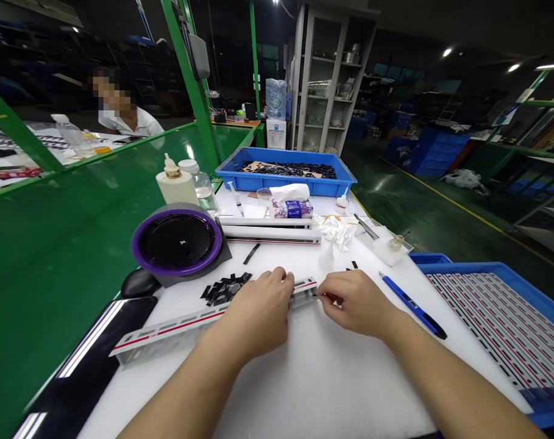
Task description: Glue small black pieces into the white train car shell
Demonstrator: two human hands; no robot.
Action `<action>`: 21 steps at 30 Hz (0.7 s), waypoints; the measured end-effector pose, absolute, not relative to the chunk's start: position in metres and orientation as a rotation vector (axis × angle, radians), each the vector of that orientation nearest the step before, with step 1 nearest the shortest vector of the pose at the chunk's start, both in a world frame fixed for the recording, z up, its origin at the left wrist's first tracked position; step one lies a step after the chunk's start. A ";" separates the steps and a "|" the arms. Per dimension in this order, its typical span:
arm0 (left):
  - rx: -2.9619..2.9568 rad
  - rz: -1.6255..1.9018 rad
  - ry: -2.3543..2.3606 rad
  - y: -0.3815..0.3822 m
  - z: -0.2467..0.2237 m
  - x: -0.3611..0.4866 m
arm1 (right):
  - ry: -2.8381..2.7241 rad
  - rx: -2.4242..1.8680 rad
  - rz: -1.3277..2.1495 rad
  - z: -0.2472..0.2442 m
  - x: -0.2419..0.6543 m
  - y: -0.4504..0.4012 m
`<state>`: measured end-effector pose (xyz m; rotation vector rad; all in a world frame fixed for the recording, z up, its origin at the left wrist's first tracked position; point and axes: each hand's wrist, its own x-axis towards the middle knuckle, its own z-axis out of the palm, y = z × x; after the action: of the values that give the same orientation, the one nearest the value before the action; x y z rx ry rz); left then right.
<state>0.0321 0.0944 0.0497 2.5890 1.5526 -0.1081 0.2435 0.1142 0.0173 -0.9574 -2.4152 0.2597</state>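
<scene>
A long white model train car shell [176, 328] with a red stripe and window cutouts lies slantwise on the white work board [331, 378]. My left hand [265, 311] is closed over its right half, covering part of it. At the shell's right end, my right hand [356, 302] is closed with thumb and forefinger pinched together. A small dark bit shows at those fingertips, too small to name. Behind my left hand lies a pile of small black pieces [222, 289]. One longer black strip [252, 253] rests farther back.
Two more shells [272, 235] lie behind, near a tissue pack [292, 208] and a blue bin [286, 182]. A round purple-rimmed device [178, 241] and bottles stand left. A blue pen-like knife [414, 306] lies right, beside a tray of striped shells [487, 323]. A person [130, 119] sits beyond the green partition.
</scene>
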 end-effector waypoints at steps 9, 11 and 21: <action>2.592 -0.070 1.603 0.100 0.044 0.034 | -2.637 -1.163 0.071 0.009 0.236 0.115; 2.612 -0.013 1.588 0.101 0.041 0.035 | -2.646 -1.223 0.078 0.010 0.234 0.114; 2.638 0.172 1.359 0.107 0.036 0.041 | -2.584 -1.250 0.305 0.012 0.236 0.119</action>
<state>0.0409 0.1071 0.0362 2.6376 1.3587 0.1718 0.2360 0.1185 0.0119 -1.2500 -2.5841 0.3049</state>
